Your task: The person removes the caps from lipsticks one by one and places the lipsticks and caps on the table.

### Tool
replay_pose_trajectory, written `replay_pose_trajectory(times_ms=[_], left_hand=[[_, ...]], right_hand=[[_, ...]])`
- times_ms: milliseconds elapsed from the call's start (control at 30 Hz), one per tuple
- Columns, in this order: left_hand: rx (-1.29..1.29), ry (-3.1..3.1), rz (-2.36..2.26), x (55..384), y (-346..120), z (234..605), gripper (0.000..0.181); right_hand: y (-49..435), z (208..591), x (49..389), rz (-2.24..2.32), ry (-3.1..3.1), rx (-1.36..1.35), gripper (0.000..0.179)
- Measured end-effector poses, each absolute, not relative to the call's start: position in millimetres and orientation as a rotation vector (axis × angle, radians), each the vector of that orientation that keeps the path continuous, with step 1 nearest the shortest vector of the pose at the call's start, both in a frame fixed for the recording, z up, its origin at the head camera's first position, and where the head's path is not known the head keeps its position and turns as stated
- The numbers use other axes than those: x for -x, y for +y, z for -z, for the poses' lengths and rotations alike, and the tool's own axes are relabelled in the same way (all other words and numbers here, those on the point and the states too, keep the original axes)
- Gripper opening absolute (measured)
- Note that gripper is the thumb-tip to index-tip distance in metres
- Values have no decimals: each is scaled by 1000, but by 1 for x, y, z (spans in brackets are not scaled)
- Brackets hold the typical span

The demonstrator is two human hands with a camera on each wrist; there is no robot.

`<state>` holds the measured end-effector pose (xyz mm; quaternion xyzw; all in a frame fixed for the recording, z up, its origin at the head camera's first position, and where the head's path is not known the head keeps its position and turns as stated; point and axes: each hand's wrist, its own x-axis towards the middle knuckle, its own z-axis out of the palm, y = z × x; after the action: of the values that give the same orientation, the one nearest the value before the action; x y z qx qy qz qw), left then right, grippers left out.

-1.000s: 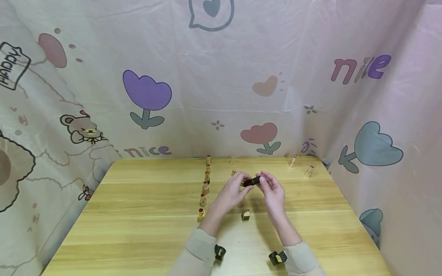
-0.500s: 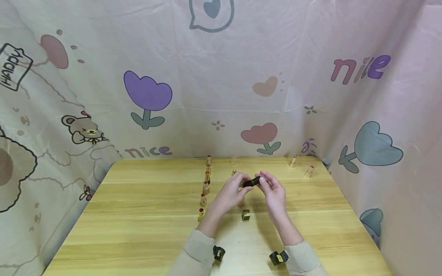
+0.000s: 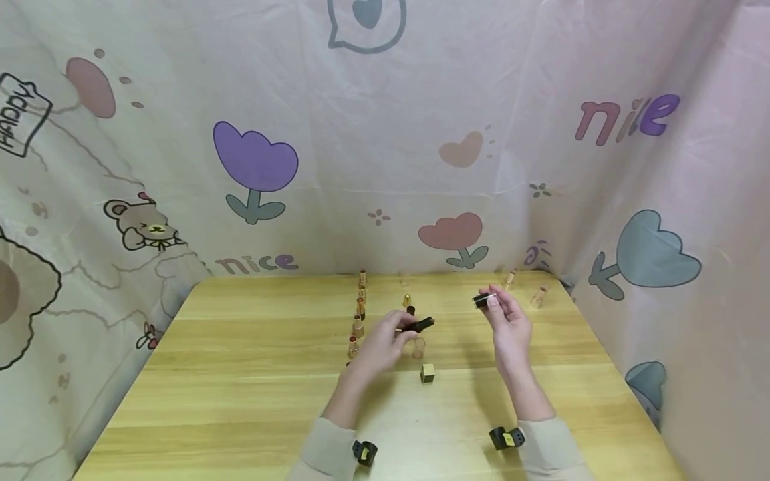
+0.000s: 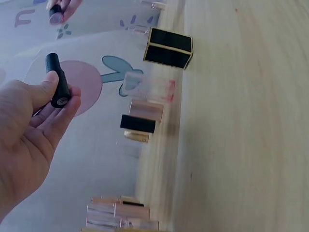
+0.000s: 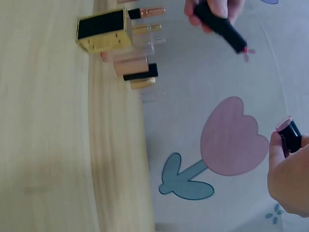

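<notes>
My left hand (image 3: pixel 380 344) pinches a black lipstick (image 3: pixel 424 324) between thumb and fingers above the middle of the table. Its red tip (image 5: pixel 245 50) shows in the right wrist view, so the lipstick is uncapped and tilted. Farther right, my right hand (image 3: pixel 511 329) holds a short black lipstick cap (image 3: pixel 482 300) with a pale, clear-looking rim (image 5: pixel 285 123). The cap and the lipstick are apart. Below the left hand stand a clear pinkish cap (image 3: pixel 418 349) and a square black cap with gold edges (image 3: pixel 428 373).
Several uncapped lipsticks (image 3: pixel 353 347) stand in a line left of my left hand, the nearest mostly hidden by the arm. A black cap (image 3: pixel 411 310) and gold cap (image 3: pixel 407 300) stand farther back. Two pinkish lipsticks (image 3: pixel 539 297) stand at back right, near the printed curtain (image 3: pixel 361 153).
The black cap has come off the lipstick. My right hand has moved right and back with the cap, while my left hand has drawn a little left with the lipstick.
</notes>
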<state>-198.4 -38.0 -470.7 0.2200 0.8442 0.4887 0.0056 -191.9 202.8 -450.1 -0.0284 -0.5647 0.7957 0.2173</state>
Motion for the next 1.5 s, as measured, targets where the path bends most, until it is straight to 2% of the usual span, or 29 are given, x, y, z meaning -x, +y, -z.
replay_pose_trajectory(times_ms=[667, 1033, 1500], left_hand=[[-629, 2488, -2128, 173, -74, 468, 31], [-669, 2530, -2180, 157, -94, 464, 35], [-621, 2570, -2130, 132, -118, 467, 30]], right_hand=[[189, 447, 169, -1946, -1914, -110, 34], [181, 453, 153, -1861, -2059, -298, 30], [181, 467, 137, -1618, -2337, -516, 30]])
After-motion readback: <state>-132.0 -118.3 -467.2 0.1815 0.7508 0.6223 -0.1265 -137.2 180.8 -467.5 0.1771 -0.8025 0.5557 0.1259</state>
